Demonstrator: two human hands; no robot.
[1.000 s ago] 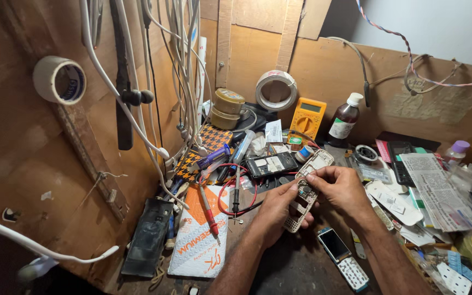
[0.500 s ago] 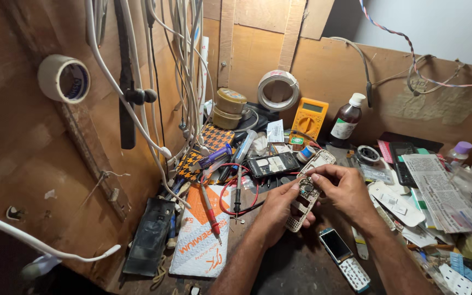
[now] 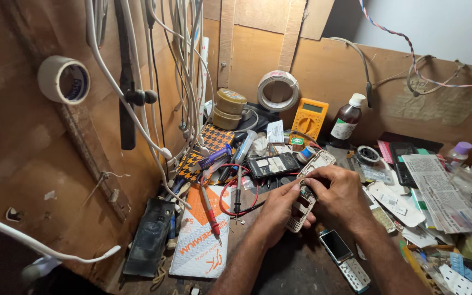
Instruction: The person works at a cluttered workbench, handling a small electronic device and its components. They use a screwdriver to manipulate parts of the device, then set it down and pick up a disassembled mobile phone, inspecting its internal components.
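Observation:
Both hands hold a small opened mobile phone body (image 3: 308, 192), pale with a bare keypad frame, above the cluttered workbench. My left hand (image 3: 276, 212) grips its lower half from the left. My right hand (image 3: 338, 192) covers its middle from the right, fingertips pinching at the circuit board. The phone's top end (image 3: 322, 159) sticks out past my fingers. Another phone with a small screen (image 3: 343, 258) lies on the bench just below my right wrist.
Red and black multimeter probes (image 3: 236, 192) and a dark phone part (image 3: 273, 165) lie left of the hands. A yellow multimeter (image 3: 309, 118), brown bottle (image 3: 346, 119), tape rolls (image 3: 278, 90), tins and hanging cables (image 3: 184, 82) line the wooden back wall. Papers and packets (image 3: 438, 192) crowd the right.
The hands stay on the phone body; the fingers have shifted slightly on it. The view has barely moved.

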